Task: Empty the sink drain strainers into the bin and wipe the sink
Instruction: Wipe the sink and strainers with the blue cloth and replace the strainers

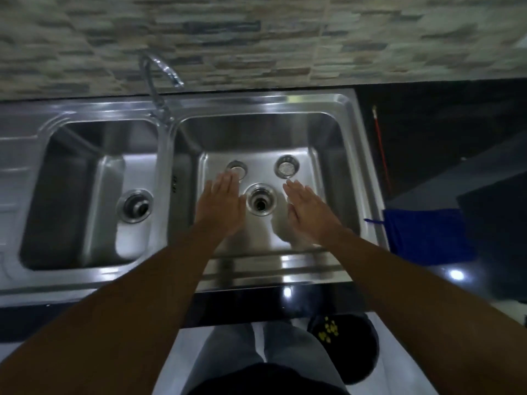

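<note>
Two round steel drain strainers lie on the floor of the right basin of the double stainless-steel sink (353, 155); the left strainer (237, 168) is partly covered by the fingertips of the flat, released left hand (221, 205); the right strainer (287, 166) sits just beyond the spread, empty right hand (309, 208); the open drain hole (261, 203) lies between the hands; a blue cloth (422, 233) rests on the dark counter; the black bin (346, 346) below is partly cut off, its yellow scraps blurred.
</note>
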Demonstrator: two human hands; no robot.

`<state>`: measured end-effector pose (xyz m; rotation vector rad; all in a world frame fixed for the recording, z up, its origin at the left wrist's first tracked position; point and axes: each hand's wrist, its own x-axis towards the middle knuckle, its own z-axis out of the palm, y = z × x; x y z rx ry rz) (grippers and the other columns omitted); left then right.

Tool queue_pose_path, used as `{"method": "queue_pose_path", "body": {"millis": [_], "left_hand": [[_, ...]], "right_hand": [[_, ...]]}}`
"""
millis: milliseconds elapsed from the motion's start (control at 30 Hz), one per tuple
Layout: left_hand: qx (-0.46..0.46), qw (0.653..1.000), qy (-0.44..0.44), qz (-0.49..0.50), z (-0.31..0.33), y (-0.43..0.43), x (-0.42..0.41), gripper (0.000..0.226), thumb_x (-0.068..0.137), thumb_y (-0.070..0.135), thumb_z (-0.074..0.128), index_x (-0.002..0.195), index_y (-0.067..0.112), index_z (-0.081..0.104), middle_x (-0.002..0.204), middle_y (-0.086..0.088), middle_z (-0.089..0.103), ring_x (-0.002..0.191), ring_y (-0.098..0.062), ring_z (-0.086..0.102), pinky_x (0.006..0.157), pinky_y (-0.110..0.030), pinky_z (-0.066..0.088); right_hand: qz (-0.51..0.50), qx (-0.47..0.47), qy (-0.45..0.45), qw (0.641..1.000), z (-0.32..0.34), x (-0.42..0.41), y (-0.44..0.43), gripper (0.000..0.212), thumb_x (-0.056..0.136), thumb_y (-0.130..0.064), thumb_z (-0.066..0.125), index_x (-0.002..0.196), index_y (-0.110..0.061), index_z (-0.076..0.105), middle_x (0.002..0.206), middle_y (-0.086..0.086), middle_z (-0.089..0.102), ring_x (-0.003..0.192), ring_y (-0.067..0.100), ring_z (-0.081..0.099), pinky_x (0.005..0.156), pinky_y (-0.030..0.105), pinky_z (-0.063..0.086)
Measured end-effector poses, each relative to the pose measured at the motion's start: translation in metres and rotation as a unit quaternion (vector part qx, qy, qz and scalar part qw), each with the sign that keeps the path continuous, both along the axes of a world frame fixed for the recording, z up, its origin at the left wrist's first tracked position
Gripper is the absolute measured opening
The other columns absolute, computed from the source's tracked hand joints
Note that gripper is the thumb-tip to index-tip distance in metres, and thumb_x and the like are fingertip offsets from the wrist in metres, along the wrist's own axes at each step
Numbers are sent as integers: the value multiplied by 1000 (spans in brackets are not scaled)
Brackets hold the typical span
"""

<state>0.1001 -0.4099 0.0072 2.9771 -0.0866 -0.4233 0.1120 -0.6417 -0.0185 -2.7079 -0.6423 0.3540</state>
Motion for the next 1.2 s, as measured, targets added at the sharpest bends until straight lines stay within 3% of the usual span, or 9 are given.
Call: {"method": "queue_pose_path", "body": {"millis": [333, 500, 633, 933, 1033, 1100, 1200], "left_hand": [[5, 999, -23, 37, -29, 124, 31, 65, 103, 28, 30, 159, 3, 11, 168, -17, 4, 157, -31, 2, 127, -48, 7], [-10, 997, -49, 50, -51, 131, 38, 66, 104, 30, 29, 159, 2, 8, 168, -18, 2, 157, -30, 0, 128, -45, 7], [0, 993, -99, 56, -62, 131, 36, 63, 104, 31, 29, 159, 4, 15, 168, -17, 11, 157, -28, 7, 128, -42, 6], [-3, 990, -131, 60, -68, 131, 39, 60, 105, 31, 24, 158, 5, 21, 167, -17, 17, 156, -28, 11, 128, -44, 11], [2, 989, -137, 57, -68, 130, 39, 58, 105, 29, 27, 158, 5, 22, 166, -18, 19, 156, -29, 13, 128, -44, 11], [5, 989, -135, 57, -67, 130, 39, 58, 105, 27, 30, 158, 4, 23, 166, -18, 20, 156, -30, 13, 127, -46, 12], [14, 991, -124, 56, -64, 129, 39, 58, 105, 27, 30, 158, 4, 22, 167, -18, 17, 156, -29, 10, 127, -46, 12]], "right_hand": [[-26, -71, 83, 994, -41, 55, 76, 64, 102, -20, 43, 158, -5, 17, 167, 15, 15, 156, 29, 11, 128, 39, 9], [-47, -101, 92, 990, -60, 86, 87, 72, 100, -20, 50, 159, -4, 13, 168, 15, 8, 156, 34, 6, 127, 42, 12], [-63, -155, 90, 982, -77, 115, 84, 81, 100, -26, 53, 160, -3, 3, 168, 17, -2, 156, 35, -4, 128, 43, 2], [-125, -225, 105, 961, -117, 155, 70, 92, 95, -43, 51, 159, -1, -1, 167, 22, -4, 155, 39, -3, 127, 48, 5], [-156, -183, 102, 965, -125, 156, 69, 84, 96, -34, 49, 158, -1, 5, 167, 23, 2, 155, 40, 3, 126, 49, 11], [-164, -160, 77, 970, -128, 155, 68, 74, 96, -25, 50, 156, 2, 15, 163, 27, 16, 152, 42, 15, 125, 48, 16], [-128, -160, 8, 979, -129, 157, 65, 59, 89, -24, 59, 138, 7, 44, 133, 31, 50, 123, 45, 47, 110, 50, 37]]}}
